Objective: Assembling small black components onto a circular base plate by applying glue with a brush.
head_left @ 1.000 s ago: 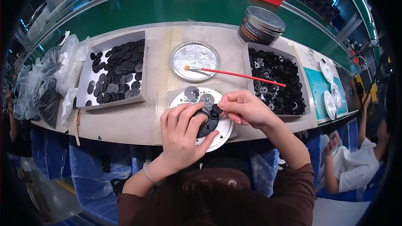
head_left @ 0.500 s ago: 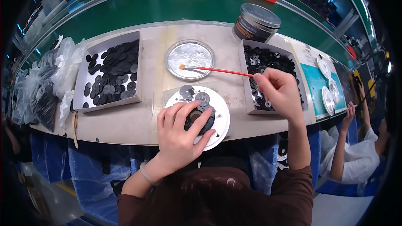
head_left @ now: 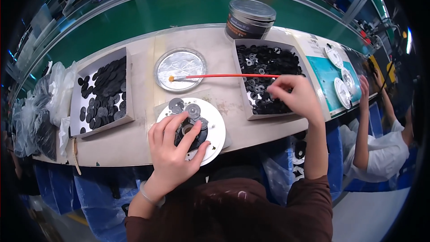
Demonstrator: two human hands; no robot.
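My left hand [head_left: 174,145] rests over a white disc [head_left: 217,130], its fingers and thumb curved around the black round part [head_left: 197,140] in the disc's middle. Small grey gears [head_left: 193,111] sit beside the fingertips. My right hand [head_left: 299,98] hovers over the near side of a white box [head_left: 242,90] filled with small black gears and rings. Its fingers are pinched together; what they hold, if anything, is hidden. Just beyond them a red-handled brush [head_left: 224,75] lies across the box's rim, its bristles on a round metal lid [head_left: 201,69].
Another white box [head_left: 129,85] of flat black discs stands at left, beside clear plastic bags [head_left: 62,94]. A metal tin [head_left: 251,19] stands at the back. On a teal mat [head_left: 319,71] at right lie white discs [head_left: 342,92]. A co-worker's arm [head_left: 362,139] reaches in there.
The view has shifted, moving the scene leftward. My right hand has moved off the brush handle to over the gears, while the brush stays put. My left hand keeps its hold.
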